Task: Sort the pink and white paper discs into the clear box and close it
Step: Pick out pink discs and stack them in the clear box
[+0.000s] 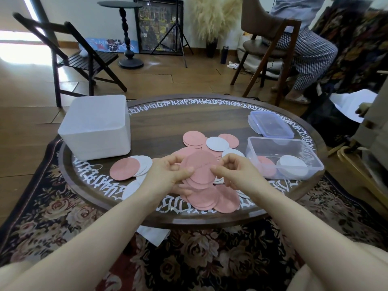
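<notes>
A small stack of pink discs (199, 169) was held just above the surface (189, 122), pinched at its edges by the left hand (168, 175) and the right hand (233, 171), fingers (216, 170) curled round the rim; the step looked like gathering pinks; next, presumably, carrying them right to the clear box (283, 156), beside its pink pile; its lid (270, 124) lay behind, off.

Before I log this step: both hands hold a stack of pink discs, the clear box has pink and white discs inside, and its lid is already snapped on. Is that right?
Not quite. The lid is not on; the head view shows it lying on the table behind the open clear box. The rest stands: left hand and right hand hold a stack of pink discs, and the box holds both colours.
</notes>
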